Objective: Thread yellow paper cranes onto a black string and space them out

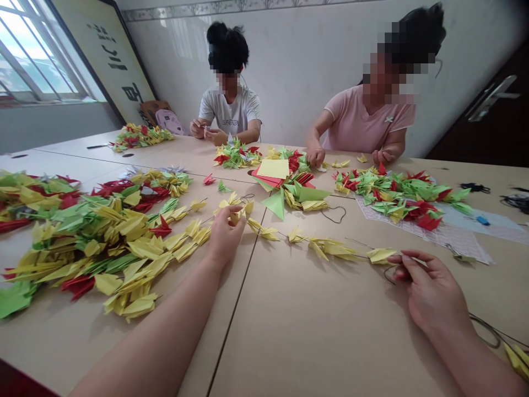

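Observation:
A dark string (285, 236) threaded with folded yellow paper pieces, which look like paper cranes, runs across the table between my hands. My left hand (226, 234) is closed around yellow folded pieces (247, 208) on the strand. My right hand (432, 289) pinches the string at the strand's right end, its fingertips against a yellow paper crane (381, 255). Other yellow cranes (334, 248) hang on the string between the hands, some bunched together. Beyond my left wrist, the strand carries on into a large heap of yellow, green and red folded paper (119, 220).
Square paper sheets (273, 169) lie stacked mid-table. Two people sit opposite, one handling small paper (202, 128), the other reaching toward a pile (292, 160). More folded paper (397, 193) rests on printed sheets (463, 242) at right. Loose cord (490, 331) trails by my right forearm.

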Demonstrator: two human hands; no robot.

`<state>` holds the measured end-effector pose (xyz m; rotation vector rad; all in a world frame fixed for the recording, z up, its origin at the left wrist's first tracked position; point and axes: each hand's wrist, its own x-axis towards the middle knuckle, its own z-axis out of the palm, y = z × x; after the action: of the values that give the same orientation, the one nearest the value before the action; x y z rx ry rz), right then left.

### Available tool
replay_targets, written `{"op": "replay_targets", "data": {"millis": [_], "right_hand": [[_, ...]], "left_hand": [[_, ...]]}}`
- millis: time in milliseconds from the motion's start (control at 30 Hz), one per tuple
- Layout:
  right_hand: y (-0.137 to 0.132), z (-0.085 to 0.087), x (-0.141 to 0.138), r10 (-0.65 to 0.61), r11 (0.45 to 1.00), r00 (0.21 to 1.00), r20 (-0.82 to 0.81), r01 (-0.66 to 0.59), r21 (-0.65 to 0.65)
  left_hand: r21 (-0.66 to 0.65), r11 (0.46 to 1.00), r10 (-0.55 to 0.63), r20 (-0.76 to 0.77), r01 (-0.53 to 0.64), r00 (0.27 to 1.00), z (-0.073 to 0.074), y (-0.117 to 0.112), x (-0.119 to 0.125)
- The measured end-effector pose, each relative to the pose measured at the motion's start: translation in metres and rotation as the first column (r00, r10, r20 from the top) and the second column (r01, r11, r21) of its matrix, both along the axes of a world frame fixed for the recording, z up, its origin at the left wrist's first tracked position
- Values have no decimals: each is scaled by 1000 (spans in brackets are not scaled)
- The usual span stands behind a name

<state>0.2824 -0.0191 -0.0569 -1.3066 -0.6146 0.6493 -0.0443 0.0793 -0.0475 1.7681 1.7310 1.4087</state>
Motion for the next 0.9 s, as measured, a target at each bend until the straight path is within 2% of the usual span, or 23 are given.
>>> {"op": "replay_targets", "data": {"millis": [100,267,433,500,567,633,700,800,900], "right_hand": [[0,3,3,-84,996,996,-20,84,43],[1,9,6,-187,978,981,-52,191,85],[3,10,12,-247,962,965,-89,255,94],[3,9,13,-260,959,959,-109,270,82],[2,9,12,-247,964,964,-99,254,72],[0,11,8,-189,979,981,-49,192,65],[-3,14,4,-126,989,992,29,123,79],[-5,19,2,-137,982,986,99,122,147],[-6,21,9,-179,976,982,58,170,133]], "left_hand": [[-53,998,-21,-35,19,999,0,-1,0],[-123,985,-139,-152,121,979,1,-3,2],[-179,977,-149,-204,113,967,0,-3,2],[-153,983,-142,-263,104,954,0,-3,2],[-73,991,-131,-355,112,926,3,-7,4],[6,988,-137,-455,157,880,7,-13,9],[16,969,-198,-544,246,815,12,-21,16],[-129,901,-395,-639,415,659,15,-31,25],[-329,826,-552,-638,458,537,14,-33,26]]}}
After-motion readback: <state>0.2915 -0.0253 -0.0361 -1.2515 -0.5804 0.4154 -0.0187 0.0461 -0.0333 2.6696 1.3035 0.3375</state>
